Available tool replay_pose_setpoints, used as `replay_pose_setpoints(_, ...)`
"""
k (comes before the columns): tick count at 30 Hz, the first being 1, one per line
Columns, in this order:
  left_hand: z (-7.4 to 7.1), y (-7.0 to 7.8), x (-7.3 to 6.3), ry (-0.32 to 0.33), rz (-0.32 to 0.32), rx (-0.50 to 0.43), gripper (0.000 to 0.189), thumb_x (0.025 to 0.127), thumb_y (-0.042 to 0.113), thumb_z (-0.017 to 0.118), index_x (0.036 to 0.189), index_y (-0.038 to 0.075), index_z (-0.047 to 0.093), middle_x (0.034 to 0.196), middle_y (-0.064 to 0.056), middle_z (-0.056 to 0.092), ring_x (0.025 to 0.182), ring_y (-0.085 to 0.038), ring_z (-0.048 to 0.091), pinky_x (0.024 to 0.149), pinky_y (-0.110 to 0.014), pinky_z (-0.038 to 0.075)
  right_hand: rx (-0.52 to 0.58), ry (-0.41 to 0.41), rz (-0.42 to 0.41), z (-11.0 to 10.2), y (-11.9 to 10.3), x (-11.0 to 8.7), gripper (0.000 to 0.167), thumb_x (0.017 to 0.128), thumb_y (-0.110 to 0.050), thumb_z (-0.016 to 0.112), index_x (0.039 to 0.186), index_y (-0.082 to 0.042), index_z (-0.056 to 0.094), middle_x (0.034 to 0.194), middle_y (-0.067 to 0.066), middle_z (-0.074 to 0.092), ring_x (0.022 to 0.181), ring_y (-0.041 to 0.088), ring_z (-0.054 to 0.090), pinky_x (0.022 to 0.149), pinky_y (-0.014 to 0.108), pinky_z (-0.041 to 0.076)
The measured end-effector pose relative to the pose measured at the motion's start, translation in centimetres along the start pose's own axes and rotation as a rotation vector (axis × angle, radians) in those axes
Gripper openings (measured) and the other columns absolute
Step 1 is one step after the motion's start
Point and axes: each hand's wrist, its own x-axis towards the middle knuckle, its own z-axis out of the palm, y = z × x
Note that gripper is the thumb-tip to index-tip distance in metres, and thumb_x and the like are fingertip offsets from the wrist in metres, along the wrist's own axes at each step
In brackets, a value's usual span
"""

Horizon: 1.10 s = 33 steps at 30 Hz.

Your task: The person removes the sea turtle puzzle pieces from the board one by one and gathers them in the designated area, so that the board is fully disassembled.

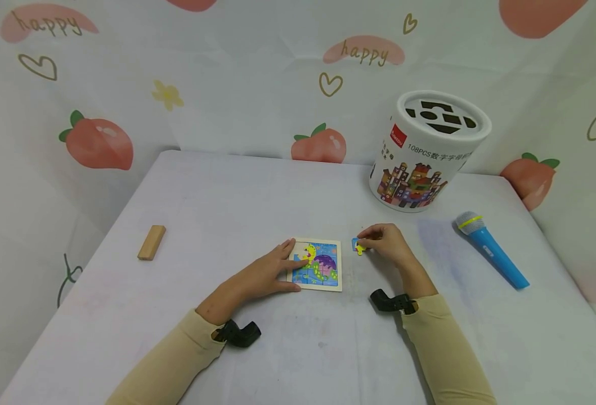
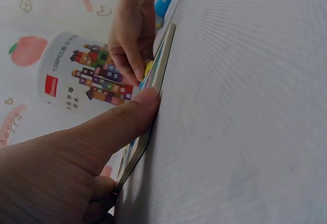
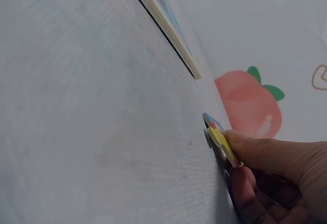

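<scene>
A small square jigsaw puzzle in a pale wooden frame lies on the table, with a yellow and purple cartoon picture on blue. My left hand rests over its left side, fingers spread; the thumb presses the near edge and one finger reaches onto the picture. Just right of the frame, my right hand pinches a blue and yellow puzzle piece between thumb and fingers. The right wrist view shows this puzzle piece tilted close over the table, apart from the frame.
A wooden block lies at the left of the table. Behind my right hand stands a large white tub with a slotted lid. A blue toy microphone lies at the right. A printed cloth hangs behind the table.
</scene>
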Motion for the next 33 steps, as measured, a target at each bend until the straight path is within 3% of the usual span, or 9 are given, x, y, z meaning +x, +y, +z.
replay_pose_setpoints(10,0.14,-0.05,0.05,0.005,0.006,0.006,0.061,0.084,0.043,0.066,0.138,0.023,0.047,0.156,-0.015,0.011,0.145,-0.031,0.009,0.112,-0.05,0.024,-0.055,0.013,-0.012,0.17,0.5,0.23,0.017,0.085,-0.009,0.066,0.095,0.005,0.068,0.09,0.016,0.066,0.072,0.015,0.056,0.064,0.023,0.046)
replay_pose_setpoints(20,0.1,0.01,0.04,0.0,-0.005,-0.002,0.061,0.083,0.043,0.066,0.138,0.024,0.047,0.157,-0.015,0.011,0.145,-0.031,0.008,0.113,-0.05,0.024,-0.014,0.02,-0.058,-0.07,0.44,-0.16,0.017,0.084,-0.015,0.069,0.089,0.002,0.069,0.084,0.012,0.065,0.071,0.015,0.055,0.062,0.022,0.044)
replay_pose_setpoints(27,0.16,0.03,0.12,0.031,0.006,0.022,0.06,0.082,0.043,0.067,0.136,0.023,0.05,0.156,-0.016,0.016,0.144,-0.031,0.015,0.112,-0.048,0.027,-0.063,0.012,-0.002,0.0,0.53,0.23,0.018,0.086,-0.011,0.066,0.097,0.003,0.069,0.09,0.015,0.066,0.073,0.017,0.056,0.066,0.024,0.045)
replay_pose_setpoints(33,-0.04,0.39,-0.05,0.023,0.003,0.058,0.061,0.083,0.044,0.066,0.137,0.021,0.049,0.155,-0.017,0.018,0.144,-0.032,0.017,0.112,-0.047,0.026,-0.03,-0.006,0.023,-0.23,0.73,0.39,0.024,0.086,-0.019,0.067,0.101,0.0,0.069,0.09,0.011,0.067,0.072,0.015,0.053,0.063,0.024,0.044)
